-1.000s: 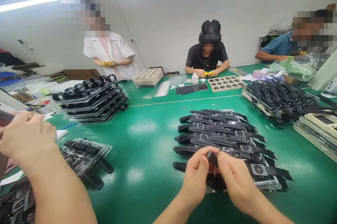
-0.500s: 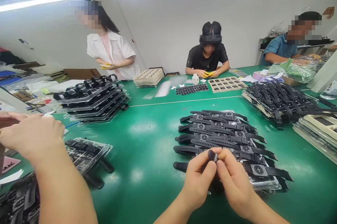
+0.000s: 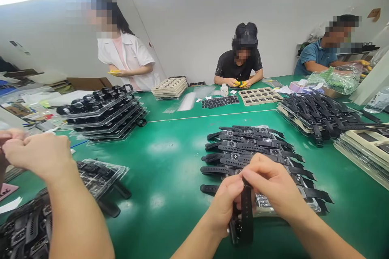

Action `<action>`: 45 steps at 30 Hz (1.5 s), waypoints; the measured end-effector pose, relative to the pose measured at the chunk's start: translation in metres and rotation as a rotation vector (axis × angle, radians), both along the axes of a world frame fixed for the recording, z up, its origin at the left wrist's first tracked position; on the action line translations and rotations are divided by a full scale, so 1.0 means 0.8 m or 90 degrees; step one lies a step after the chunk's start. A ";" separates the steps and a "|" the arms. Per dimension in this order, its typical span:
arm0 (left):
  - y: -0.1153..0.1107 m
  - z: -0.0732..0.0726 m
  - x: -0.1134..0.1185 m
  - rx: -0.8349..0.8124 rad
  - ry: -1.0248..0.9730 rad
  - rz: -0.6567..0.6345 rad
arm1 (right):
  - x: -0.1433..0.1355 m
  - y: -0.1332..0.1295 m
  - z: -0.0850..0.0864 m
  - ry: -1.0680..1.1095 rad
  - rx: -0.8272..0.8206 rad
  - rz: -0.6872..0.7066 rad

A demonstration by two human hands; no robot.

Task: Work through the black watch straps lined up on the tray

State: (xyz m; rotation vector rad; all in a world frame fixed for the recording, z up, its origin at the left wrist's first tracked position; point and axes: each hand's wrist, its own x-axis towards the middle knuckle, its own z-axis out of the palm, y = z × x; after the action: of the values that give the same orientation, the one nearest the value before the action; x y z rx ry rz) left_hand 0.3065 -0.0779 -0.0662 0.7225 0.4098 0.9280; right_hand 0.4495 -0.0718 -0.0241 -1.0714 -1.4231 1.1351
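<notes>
A black smartwatch hangs below my two hands, its dark strap running down in front of the green table. My left hand is closed around the watch on its left side. The fingers of my right hand pinch the upper end of the strap, touching my left fingertips. Just behind them lies a tray covered with rows of black watches, their straps sticking out on both sides.
At the left a person's arm reaches in over more watches. Stacked trays of black bands stand behind it. More straps lie on trays at the right. Three people are across the green table.
My right hand has risen and turned over the strap's end. The watch and strap, hidden before behind my hands, now show hanging below them. The view has shifted slightly.
</notes>
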 end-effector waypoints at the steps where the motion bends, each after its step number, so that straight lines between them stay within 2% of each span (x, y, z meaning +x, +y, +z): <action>1: 0.000 0.001 0.003 -0.021 -0.017 -0.008 | -0.002 0.001 0.000 0.021 0.001 -0.043; 4: -0.001 0.003 0.009 -0.075 -0.038 -0.010 | -0.004 0.009 -0.007 0.076 -0.008 -0.131; 9: -0.002 0.003 0.010 -0.108 -0.033 -0.012 | -0.004 0.023 -0.013 0.210 -0.072 -0.192; 13: -0.004 0.002 0.010 -0.109 -0.045 -0.010 | -0.006 0.026 -0.011 0.247 -0.077 -0.190; 22: -0.006 0.004 0.013 -0.107 -0.034 0.001 | -0.007 0.026 -0.012 0.236 -0.056 -0.200; 31: -0.004 -0.005 0.014 -0.073 -0.033 -0.026 | -0.008 0.028 -0.008 0.220 -0.021 -0.204; 41: -0.007 -0.006 0.013 -0.051 -0.038 -0.041 | -0.004 0.029 -0.007 0.229 -0.025 -0.206; 45: -0.005 -0.014 0.013 -0.024 -0.046 -0.045 | -0.005 0.031 -0.008 0.223 -0.015 -0.209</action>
State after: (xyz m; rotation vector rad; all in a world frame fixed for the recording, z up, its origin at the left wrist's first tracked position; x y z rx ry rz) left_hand 0.3171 -0.0816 -0.0776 0.6624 0.3356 0.8747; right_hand 0.4456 -0.0466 -0.0306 -1.0197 -0.9248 1.0384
